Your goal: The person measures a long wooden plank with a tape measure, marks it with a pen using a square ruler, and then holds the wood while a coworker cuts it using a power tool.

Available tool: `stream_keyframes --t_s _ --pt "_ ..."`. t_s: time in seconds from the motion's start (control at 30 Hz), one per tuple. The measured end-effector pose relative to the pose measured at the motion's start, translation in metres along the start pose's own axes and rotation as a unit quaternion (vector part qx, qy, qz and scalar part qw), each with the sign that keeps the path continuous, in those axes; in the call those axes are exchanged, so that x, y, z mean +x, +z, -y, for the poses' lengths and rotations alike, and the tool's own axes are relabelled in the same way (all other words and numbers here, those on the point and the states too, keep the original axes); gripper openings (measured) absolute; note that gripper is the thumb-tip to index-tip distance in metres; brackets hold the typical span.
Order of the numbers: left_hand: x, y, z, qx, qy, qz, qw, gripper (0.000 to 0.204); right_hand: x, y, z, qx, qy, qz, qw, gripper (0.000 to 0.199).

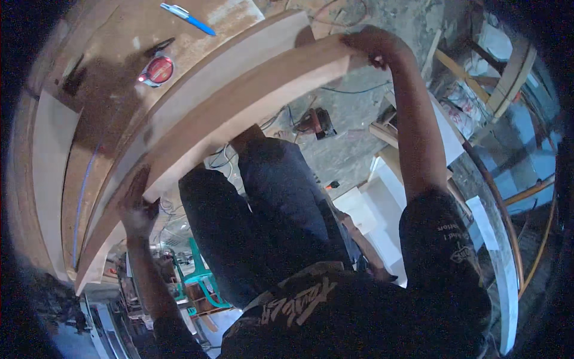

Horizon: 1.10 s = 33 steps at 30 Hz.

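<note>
Desk (54, 155): pale surface at far left, carrying a red tape measure (158, 70) and a blue pen (188, 18).
Left hand (139, 206): grip closed on the lower-left end of the board, fingers wrapped over its edge.
Board (239, 113): long, thick wooden plank spanning between both hands at the desk's edge; likely stiff, fairly heavy, rough enough not to slip, best held at both ends.
Right hand (373, 43): grip clamped over the upper-right end; the thumb's placement is hard to make out.
</note>
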<state>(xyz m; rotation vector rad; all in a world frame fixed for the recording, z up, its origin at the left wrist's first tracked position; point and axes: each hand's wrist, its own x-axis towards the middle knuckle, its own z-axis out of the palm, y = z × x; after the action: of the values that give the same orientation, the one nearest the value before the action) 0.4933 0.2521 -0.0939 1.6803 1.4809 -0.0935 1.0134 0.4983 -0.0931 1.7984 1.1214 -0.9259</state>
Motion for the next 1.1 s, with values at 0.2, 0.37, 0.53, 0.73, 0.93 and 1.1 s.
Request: stream_keyframes --t_s 0.2,0.37,0.53,0.73,0.93,1.1 --pt "0.011 -0.015 0.009 -0.052 -0.055 -0.011 0.997 0.047 0.024 -0.025 0.036 0.144 0.176 0.126 0.966 0.045" --pt "0.027 -0.023 0.017 -0.044 -0.042 -0.027 0.998 0.052 0.083 -0.036 0.033 -0.09 0.054 0.285 0.953 0.043" --pt "0.036 -0.031 0.019 0.023 -0.004 -0.055 0.998 0.061 0.055 -0.039 0.073 -0.12 0.12 0.076 0.983 0.029" --pt "0.038 -0.033 0.027 0.015 -0.047 -0.032 0.998 0.06 0.02 -0.053 0.093 -0.185 0.11 0.07 0.974 0.032" --pt "0.038 -0.027 0.024 0.041 -0.046 -0.035 0.997 0.059 0.079 -0.052 0.055 -0.196 0.08 0.12 0.97 0.037" --pt "0.017 -0.014 0.032 0.074 -0.009 -0.11 0.991 0.061 0.021 -0.041 0.061 -0.271 -0.02 0.065 0.96 0.04"
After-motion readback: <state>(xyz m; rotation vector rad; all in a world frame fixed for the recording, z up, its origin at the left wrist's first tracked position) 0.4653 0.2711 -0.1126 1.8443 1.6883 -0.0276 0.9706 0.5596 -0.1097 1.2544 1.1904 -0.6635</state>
